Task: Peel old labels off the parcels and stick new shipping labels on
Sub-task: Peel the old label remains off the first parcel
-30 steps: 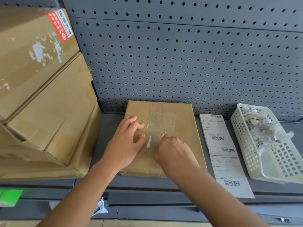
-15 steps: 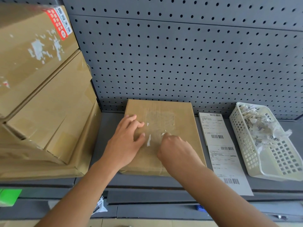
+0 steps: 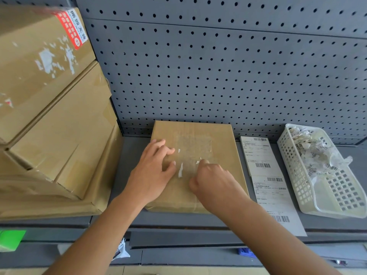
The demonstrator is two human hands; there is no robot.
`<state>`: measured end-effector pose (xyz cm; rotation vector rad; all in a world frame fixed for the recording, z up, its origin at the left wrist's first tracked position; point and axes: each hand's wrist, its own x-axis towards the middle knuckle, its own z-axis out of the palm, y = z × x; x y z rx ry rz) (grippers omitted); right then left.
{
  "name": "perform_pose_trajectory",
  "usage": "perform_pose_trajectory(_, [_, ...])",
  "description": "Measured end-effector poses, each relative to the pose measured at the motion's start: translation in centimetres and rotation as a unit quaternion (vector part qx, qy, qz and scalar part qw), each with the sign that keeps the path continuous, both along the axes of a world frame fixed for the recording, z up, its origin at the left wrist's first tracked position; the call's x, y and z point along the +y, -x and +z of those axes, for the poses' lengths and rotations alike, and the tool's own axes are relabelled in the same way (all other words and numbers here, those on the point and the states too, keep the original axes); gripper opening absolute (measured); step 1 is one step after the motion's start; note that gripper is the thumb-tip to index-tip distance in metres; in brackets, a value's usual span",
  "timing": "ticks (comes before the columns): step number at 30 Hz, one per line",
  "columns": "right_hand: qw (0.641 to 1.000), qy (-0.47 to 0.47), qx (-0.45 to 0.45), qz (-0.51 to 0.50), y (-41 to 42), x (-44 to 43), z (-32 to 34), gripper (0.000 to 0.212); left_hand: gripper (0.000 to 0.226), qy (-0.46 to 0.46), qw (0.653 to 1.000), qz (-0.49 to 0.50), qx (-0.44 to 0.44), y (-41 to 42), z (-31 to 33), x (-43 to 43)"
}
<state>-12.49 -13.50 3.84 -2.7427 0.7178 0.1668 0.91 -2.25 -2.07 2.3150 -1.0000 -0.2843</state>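
Grey pegboard shelf [image 3: 135, 155]. Centre: flat brown cardboard parcel [image 3: 222, 155], old label mostly stripped, white paper scraps [image 3: 180, 170] left. Left hand [image 3: 153, 173] rests on it, fingers relaxed; right hand [image 3: 210, 179], curled, picks scraps, grip hidden. White shipping labels [image 3: 264, 175] unused, three o'clock.

Right hand [image 3: 212, 181] fingertips hidden behind own knuckles; grip on label scrap [image 3: 197, 162] unclear. Stacked boxes [image 3: 49, 116] cut off at left edge. Print on new labels [image 3: 266, 175] too small to read.

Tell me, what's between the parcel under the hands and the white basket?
A strip of new labels lies flat on the shelf, between parcel and basket; the head view shows it.
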Motion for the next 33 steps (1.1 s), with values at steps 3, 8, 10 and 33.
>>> perform_pose_trajectory(3, [1.0, 0.018, 0.019, 0.015, -0.1, 0.3, 0.4, 0.008, 0.035, -0.002, 1.0, 0.0, 0.001, 0.0, 0.0, 0.0])
perform_pose_trajectory(8, [0.997, 0.037, 0.053, 0.037, -0.3, 0.5, 0.7, 0.02, 0.035, -0.004, 1.0, 0.0, -0.002, 0.1, 0.0, 0.0])
perform_pose_trajectory(10, [0.998, 0.026, 0.051, 0.02, -0.5, 0.4, 0.3, 0.017, 0.035, -0.005, 1.0, -0.001, -0.003, 0.1, 0.1, 0.0])
perform_pose_trajectory(33, [0.995, -0.055, -0.072, -0.033, 1.3, -3.0, -1.7, 0.02, 0.036, -0.004, 1.0, -0.002, 0.003, 0.0, 0.2, 0.0])
